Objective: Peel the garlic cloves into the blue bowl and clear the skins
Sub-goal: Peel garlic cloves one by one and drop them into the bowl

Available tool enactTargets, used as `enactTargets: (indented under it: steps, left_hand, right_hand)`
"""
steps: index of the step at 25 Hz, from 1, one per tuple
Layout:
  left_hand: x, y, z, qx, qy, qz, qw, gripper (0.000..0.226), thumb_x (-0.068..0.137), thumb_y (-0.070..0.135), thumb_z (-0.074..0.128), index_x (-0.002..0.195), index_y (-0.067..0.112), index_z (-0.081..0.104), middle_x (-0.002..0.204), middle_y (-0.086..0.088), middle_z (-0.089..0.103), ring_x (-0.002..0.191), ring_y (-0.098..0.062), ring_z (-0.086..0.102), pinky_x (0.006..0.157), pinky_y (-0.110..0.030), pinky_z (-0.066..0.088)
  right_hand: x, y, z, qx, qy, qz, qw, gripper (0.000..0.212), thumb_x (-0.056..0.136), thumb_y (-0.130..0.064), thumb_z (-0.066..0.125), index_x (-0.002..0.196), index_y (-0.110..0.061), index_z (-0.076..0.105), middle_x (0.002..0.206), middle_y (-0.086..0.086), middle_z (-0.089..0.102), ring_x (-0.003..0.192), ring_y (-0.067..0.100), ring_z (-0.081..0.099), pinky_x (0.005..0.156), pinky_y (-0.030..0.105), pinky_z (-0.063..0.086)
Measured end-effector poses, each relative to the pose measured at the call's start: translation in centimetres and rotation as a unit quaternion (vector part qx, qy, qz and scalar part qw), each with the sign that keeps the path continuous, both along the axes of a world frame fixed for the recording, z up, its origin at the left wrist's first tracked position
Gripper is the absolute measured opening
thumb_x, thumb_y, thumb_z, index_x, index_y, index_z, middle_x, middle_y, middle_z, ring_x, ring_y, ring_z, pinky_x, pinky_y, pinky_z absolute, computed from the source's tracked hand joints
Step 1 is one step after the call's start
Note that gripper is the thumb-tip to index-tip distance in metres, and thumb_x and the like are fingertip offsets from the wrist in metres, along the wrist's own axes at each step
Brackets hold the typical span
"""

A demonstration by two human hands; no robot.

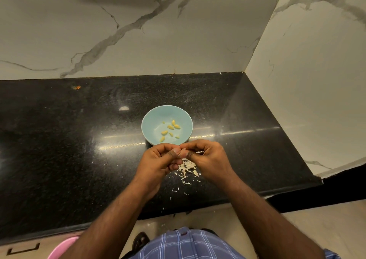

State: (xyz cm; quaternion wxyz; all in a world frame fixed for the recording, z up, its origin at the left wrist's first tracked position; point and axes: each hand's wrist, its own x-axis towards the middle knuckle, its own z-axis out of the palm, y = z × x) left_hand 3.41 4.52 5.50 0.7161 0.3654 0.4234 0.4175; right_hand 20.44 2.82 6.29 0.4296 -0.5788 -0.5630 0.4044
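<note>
A light blue bowl [156, 118] stands on the black counter with several peeled yellow garlic cloves [170, 127] inside. Just in front of it, my left hand [160, 160] and my right hand [208, 157] meet fingertip to fingertip above the counter, both pinching a small garlic clove [181, 152] that is mostly hidden by the fingers. A heap of white garlic skins [187, 169] lies on the counter directly under my hands, with smaller flakes scattered toward the front edge.
The black granite counter [79, 139] ends at a marble wall behind and on the right. Its front edge runs near my forearms; a few skin flakes lie on the floor below. A pink tub [61, 247] sits on the floor at lower left.
</note>
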Motion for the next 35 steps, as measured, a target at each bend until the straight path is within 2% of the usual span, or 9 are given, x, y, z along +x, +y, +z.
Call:
enactTargets:
  steps: [5,9,15,19,25,28,30,32,35]
  left_hand:
    - [-0.3,0.0,0.2,0.058,0.046,-0.009,0.997,0.025,0.082,0.020,0.074,0.095,-0.002,0.075,0.078,-0.014,0.072,0.065,-0.012,0.062,0.059,-0.021,0.051]
    - [-0.1,0.0,0.3,0.033,0.059,0.010,0.998,0.015,0.095,0.011,0.065,0.085,0.002,0.073,0.070,-0.009,0.068,0.058,-0.012,0.057,0.053,-0.019,0.044]
    - [0.9,-0.1,1.0,-0.025,0.053,0.009,0.998,0.036,0.097,0.012,0.063,0.064,0.020,0.076,0.063,-0.001,0.062,0.053,-0.006,0.051,0.052,-0.018,0.036]
    - [1.3,-0.1,0.7,-0.068,0.041,0.017,0.997,0.035,0.097,0.014,0.062,0.065,0.018,0.074,0.060,0.002,0.059,0.050,-0.004,0.049,0.048,-0.015,0.036]
    - [1.7,0.0,0.5,-0.140,0.001,0.029,0.990,0.018,0.096,0.014,0.062,0.084,0.009,0.074,0.060,0.003,0.057,0.049,-0.004,0.048,0.045,-0.015,0.034]
    - [1.9,0.1,0.3,-0.183,-0.015,0.033,0.982,0.024,0.094,0.013,0.063,0.075,0.012,0.078,0.060,0.004,0.057,0.048,-0.004,0.048,0.044,-0.015,0.034]
    - [1.9,0.0,0.1,-0.180,-0.031,0.047,0.982,0.021,0.095,0.014,0.064,0.078,0.012,0.077,0.063,0.002,0.060,0.051,-0.004,0.051,0.045,-0.014,0.037]
    - [2.0,-0.1,-0.1,-0.146,-0.042,0.069,0.986,0.012,0.097,0.015,0.064,0.089,0.010,0.073,0.071,-0.001,0.066,0.059,-0.005,0.058,0.051,-0.015,0.042]
    - [1.9,-0.2,-0.3,-0.101,-0.035,0.086,0.991,0.008,0.097,0.012,0.064,0.095,0.008,0.071,0.079,-0.004,0.071,0.067,-0.006,0.062,0.060,-0.017,0.047]
  right_hand:
    - [0.5,0.3,-0.3,0.004,0.003,-0.005,1.000,0.013,0.085,-0.017,0.080,0.098,-0.014,0.080,0.093,-0.002,0.079,0.093,0.014,0.075,0.088,0.045,0.061]
    - [0.3,0.3,-0.9,0.059,-0.019,-0.003,0.998,0.013,0.084,-0.012,0.080,0.097,-0.014,0.081,0.092,-0.001,0.078,0.089,0.016,0.075,0.081,0.044,0.062]
    - [-0.4,0.1,-1.3,0.187,-0.144,-0.030,0.971,0.014,0.077,0.004,0.075,0.078,-0.010,0.075,0.080,-0.004,0.069,0.074,0.007,0.064,0.063,0.021,0.052]
    - [-0.3,-0.2,-1.8,0.254,-0.207,-0.020,0.945,0.010,0.084,-0.001,0.068,0.084,-0.007,0.075,0.086,0.004,0.068,0.076,0.018,0.067,0.064,0.034,0.057]
    - [-0.1,0.1,-1.9,0.294,-0.282,-0.012,0.913,0.011,0.083,0.004,0.067,0.083,-0.006,0.071,0.087,0.007,0.067,0.078,0.023,0.065,0.061,0.038,0.056]
    - [0.1,0.1,-2.1,0.318,-0.315,0.013,0.894,0.008,0.090,-0.004,0.066,0.088,-0.006,0.073,0.090,0.007,0.068,0.084,0.022,0.066,0.065,0.037,0.058]
    - [-0.3,0.2,-2.2,0.257,-0.236,-0.023,0.937,0.008,0.090,-0.007,0.069,0.091,-0.009,0.076,0.091,0.005,0.071,0.085,0.018,0.069,0.071,0.035,0.060]
    - [-0.6,0.5,-1.4,0.081,-0.040,-0.081,0.993,0.016,0.086,-0.005,0.076,0.100,-0.014,0.077,0.091,0.005,0.075,0.085,0.016,0.072,0.078,0.035,0.061]
    - [-0.7,0.7,-0.5,-0.065,0.145,-0.082,0.984,0.022,0.089,-0.002,0.074,0.107,-0.014,0.072,0.094,0.018,0.074,0.079,0.017,0.070,0.071,0.031,0.058]
